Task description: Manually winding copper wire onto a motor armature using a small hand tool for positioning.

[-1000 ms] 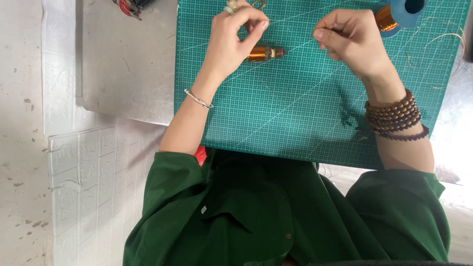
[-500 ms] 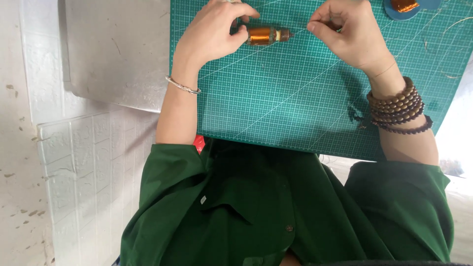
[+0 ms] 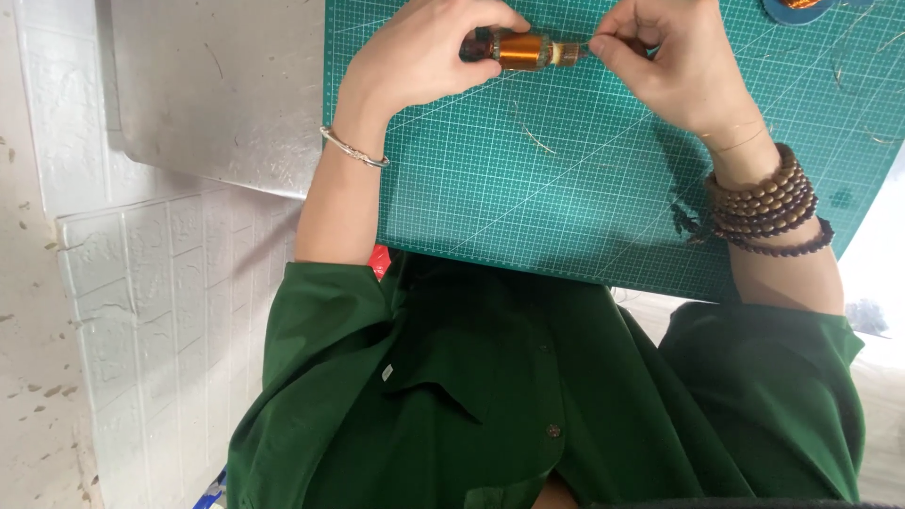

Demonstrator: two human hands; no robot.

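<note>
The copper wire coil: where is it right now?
In the head view the copper wire coil sits near the top centre, over the green cutting mat, held between the left hand and right hand.

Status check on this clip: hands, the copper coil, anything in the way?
Left hand grips small copper-wound coil above green cutting mat. Right hand pinches its end. Loose wire strand below; nothing blocking.

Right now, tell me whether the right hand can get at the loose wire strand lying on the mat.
Probably yes: the right hand pinches the coil's end, and the bare green mat lies open between it and the wire strand.
</note>
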